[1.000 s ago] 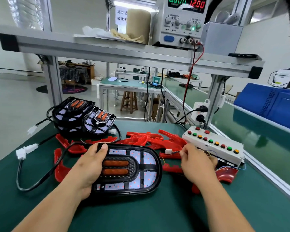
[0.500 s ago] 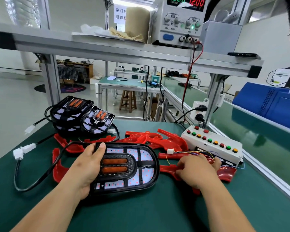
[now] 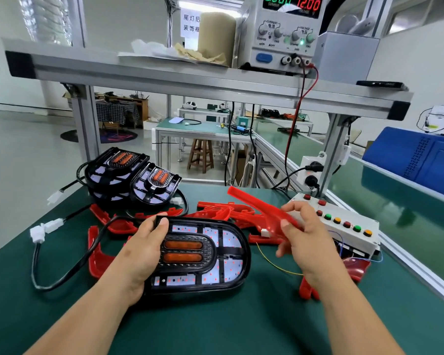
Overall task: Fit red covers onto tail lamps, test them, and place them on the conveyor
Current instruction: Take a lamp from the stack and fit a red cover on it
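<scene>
A black tail lamp (image 3: 215,254) with two orange bars lies flat on the green mat in front of me. My left hand (image 3: 141,257) grips its left end, thumb on the top rim. My right hand (image 3: 303,239) holds a red cover (image 3: 256,206) by one end, lifted above the table and tilted up toward the back. Several more red covers (image 3: 215,210) lie behind the lamp. Two other tail lamps (image 3: 136,178) are stacked at the back left. The lamp's black cable (image 3: 62,272) loops left to a white plug (image 3: 45,228).
A white test box (image 3: 344,224) with coloured buttons sits at the right, thin wires running from it. A power supply (image 3: 285,32) reading 12.00 stands on the aluminium shelf overhead. The green conveyor (image 3: 385,196) runs along the right, beyond the table's metal edge.
My right hand has picked a red cover off the table and raised it. Before that it let go of the small white connector near the test box. My left hand stays on the lamp.
</scene>
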Demonstrator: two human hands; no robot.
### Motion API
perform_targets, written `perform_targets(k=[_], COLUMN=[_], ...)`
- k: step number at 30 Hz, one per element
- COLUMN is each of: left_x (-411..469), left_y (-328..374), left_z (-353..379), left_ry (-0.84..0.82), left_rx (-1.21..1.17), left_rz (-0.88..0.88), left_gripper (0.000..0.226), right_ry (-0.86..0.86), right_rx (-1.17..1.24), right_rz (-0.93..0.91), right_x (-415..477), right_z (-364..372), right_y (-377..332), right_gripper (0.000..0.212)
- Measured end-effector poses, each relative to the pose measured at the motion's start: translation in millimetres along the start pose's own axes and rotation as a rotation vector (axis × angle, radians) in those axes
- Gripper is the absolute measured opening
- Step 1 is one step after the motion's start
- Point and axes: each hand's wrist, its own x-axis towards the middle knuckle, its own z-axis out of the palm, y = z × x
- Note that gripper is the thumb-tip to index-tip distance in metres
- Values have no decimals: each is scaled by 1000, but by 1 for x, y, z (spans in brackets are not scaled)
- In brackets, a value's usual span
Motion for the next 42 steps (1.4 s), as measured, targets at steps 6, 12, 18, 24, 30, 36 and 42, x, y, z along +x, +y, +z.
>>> perform_targets(k=[6, 12, 18, 24, 30, 36, 42], left_x=[-4, -6, -5, -7, -7, -12, -11], left_y=[2, 2, 1, 6, 5, 5, 4], left_z=[3, 2, 5, 11, 15, 18, 18], left_ry=[12, 20, 40, 38, 52, -3, -45], left_rx=[31, 25, -9, -172, -183, -177, -181], left_rz=[40, 27, 19, 27, 155, 289, 296], left_gripper=[24, 26, 24, 27, 24, 26, 37], right_ry=[-303, -578, -562, -538, -353, -362, -171], right_rx=[479, 395, 256, 188, 267, 133, -568], right_rz=[149, 159, 138, 341, 482, 407, -3], right_x=[-10, -19, -18, -16, -12, -15, -11], right_z=[21, 27, 29, 29, 41, 42, 40], right_y=[-3, 4, 5, 7, 12, 14, 24], right_gripper=[37, 51, 33, 54, 57, 52, 90])
